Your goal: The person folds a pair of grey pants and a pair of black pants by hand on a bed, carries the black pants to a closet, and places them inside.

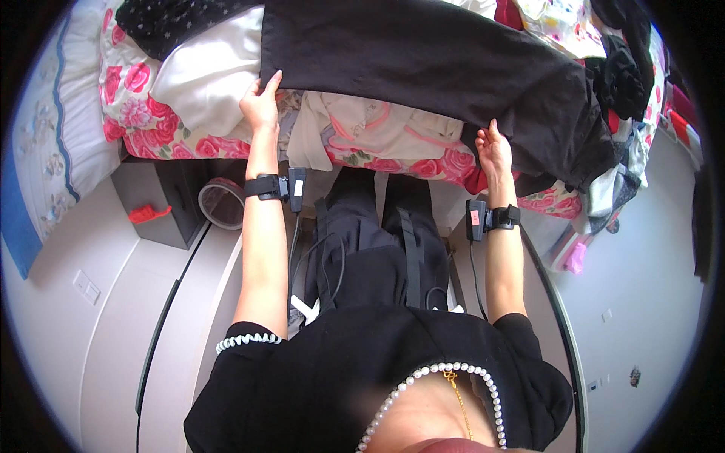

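A long black cloth garment [396, 51] lies spread across the bed in front of me, over other clothes. My left hand [261, 107] pinches its near left corner between thumb and fingers. Further right, my right hand [495, 152] has its thumb and curled fingers on the near edge of the same black cloth. White satiny fabric [212, 71] lies beside my left hand, partly under the garment. Between my hands, a cream garment with pink trim [385, 127] shows below the black edge. The far side of the black garment runs out of view at the top.
A rose-patterned bed cover [221, 146] hangs over the bed's near edge. Dark star-dotted fabric [170, 28] lies far left, and mixed clothes [620, 73] pile up at right. Below the bed's left end are a grey box [164, 198] and a white round container [222, 204].
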Motion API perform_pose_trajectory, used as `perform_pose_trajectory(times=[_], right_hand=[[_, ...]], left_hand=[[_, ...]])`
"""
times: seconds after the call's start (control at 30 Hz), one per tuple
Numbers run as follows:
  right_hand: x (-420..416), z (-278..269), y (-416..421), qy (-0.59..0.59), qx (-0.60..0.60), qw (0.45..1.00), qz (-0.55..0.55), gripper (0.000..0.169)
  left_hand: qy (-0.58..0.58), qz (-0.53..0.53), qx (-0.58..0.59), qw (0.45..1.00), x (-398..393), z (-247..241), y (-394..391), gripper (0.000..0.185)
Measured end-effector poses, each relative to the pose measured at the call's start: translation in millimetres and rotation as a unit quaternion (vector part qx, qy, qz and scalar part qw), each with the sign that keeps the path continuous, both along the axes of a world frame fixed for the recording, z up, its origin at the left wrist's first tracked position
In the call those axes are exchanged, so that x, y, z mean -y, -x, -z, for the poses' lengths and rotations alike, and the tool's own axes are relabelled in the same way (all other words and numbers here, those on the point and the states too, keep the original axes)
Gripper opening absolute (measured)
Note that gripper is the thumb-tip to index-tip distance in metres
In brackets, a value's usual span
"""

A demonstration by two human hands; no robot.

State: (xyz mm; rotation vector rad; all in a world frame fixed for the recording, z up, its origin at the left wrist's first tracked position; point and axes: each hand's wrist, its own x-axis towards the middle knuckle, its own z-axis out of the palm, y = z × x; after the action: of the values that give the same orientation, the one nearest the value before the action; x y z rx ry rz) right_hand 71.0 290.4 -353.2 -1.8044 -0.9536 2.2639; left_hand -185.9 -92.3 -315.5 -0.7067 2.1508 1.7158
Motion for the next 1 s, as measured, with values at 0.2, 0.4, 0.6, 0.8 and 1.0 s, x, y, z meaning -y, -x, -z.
perform_pose_trajectory(times=[0.2,0.4,0.6,0.8,1.0], right_hand=[[-1,-10,1,0.008,0.006,1.000,-0.010,0.026],[2,-20,2,0.019,-0.012,0.999,-0.039,0.028],[2,-18,4,0.030,-0.026,0.999,-0.037,0.025],[-2,-14,5,0.028,-0.019,0.998,-0.046,0.023],[-2,-10,4,0.020,0.008,0.999,-0.033,0.025]], left_hand=[[0.004,0.044,-0.057,0.997,8,0,1,0.049],[0.052,0.099,-0.015,0.994,10,-4,8,0.050],[-0.036,0.164,-0.010,0.986,21,-28,1,0.044],[-0.068,0.158,-0.007,0.985,29,-48,-2,0.031],[-0.046,0.102,-0.042,0.993,26,-42,-2,0.026]])
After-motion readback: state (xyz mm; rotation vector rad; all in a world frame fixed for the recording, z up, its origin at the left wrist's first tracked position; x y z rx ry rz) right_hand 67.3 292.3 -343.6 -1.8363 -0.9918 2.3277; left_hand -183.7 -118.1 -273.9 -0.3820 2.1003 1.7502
